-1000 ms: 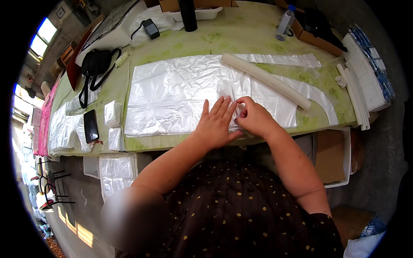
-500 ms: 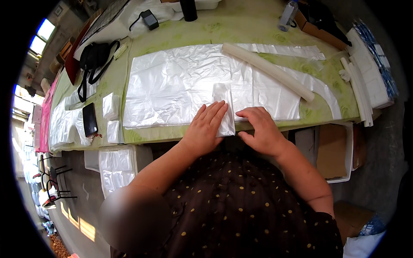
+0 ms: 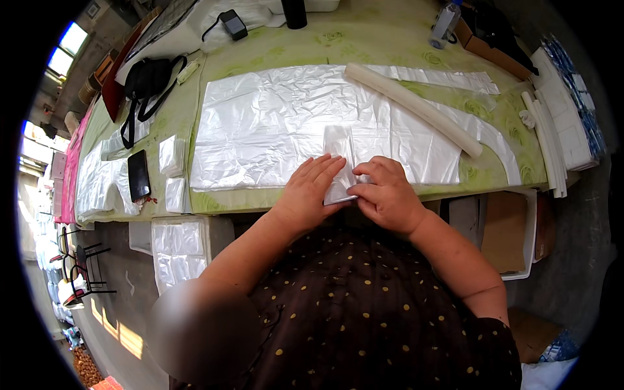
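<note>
A narrow, folded clear plastic bag (image 3: 337,139) lies over a wide stack of white plastic bags (image 3: 253,130) at the near edge of the table. My left hand (image 3: 309,188) rests flat on the left side of the folded bag, fingers stretched out and close together. On the other side, my right hand (image 3: 389,198) pinches the bag's right edge between thumb and curled fingers. Part of the folded bag is hidden beneath both hands.
A long pale tube (image 3: 416,110) lies slantwise across the stack's right part. To the left are a black phone (image 3: 138,175), small folded bag packs (image 3: 171,156) and a black pouch (image 3: 148,78). A water bottle (image 3: 445,26) stands at the back right of the green-patterned table (image 3: 364,45).
My right hand has moved left and closed on the folded bag's right edge. My left hand stays flat on it. The whole view has shifted slightly.
</note>
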Tool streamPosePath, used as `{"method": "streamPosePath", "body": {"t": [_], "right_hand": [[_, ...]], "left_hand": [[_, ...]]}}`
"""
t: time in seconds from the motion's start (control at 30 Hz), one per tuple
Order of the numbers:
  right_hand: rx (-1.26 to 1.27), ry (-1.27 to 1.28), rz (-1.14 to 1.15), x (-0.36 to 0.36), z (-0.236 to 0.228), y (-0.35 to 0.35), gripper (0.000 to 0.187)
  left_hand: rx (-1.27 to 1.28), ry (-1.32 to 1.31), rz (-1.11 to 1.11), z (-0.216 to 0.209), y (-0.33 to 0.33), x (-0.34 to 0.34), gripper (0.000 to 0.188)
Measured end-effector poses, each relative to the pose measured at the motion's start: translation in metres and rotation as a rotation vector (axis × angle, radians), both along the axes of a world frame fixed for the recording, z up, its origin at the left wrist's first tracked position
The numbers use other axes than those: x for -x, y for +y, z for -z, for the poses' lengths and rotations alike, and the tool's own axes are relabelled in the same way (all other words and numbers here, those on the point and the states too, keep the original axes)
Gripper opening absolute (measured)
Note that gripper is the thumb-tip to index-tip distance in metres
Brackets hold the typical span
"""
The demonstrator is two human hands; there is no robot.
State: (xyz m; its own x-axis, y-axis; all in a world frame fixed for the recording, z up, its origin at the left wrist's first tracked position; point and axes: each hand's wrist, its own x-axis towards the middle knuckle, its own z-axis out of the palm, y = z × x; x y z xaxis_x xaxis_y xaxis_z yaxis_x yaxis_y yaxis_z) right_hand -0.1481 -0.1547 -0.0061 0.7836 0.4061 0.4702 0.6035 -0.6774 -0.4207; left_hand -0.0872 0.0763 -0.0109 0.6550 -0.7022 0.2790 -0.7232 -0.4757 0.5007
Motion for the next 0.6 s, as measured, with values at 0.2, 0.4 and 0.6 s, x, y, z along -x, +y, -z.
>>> {"method": "streamPosePath", "body": {"t": [0.2,0.4,0.6], "right_hand": [[-0.071,-0.018,0.031,0.002,-0.015,0.013,0.039],[0.001,0.063,0.037,-0.021,-0.003,0.005,0.026],[-0.005,0.188,0.222,-0.028,0.008,0.009,0.015]], "left_hand": [[0.148,-0.059,0.018,0.007,0.008,-0.016,0.042],[0.212,-0.012,0.020,0.007,0.006,-0.021,0.028],[0.178,-0.034,-0.205,0.005,0.007,-0.021,0.008]]}}
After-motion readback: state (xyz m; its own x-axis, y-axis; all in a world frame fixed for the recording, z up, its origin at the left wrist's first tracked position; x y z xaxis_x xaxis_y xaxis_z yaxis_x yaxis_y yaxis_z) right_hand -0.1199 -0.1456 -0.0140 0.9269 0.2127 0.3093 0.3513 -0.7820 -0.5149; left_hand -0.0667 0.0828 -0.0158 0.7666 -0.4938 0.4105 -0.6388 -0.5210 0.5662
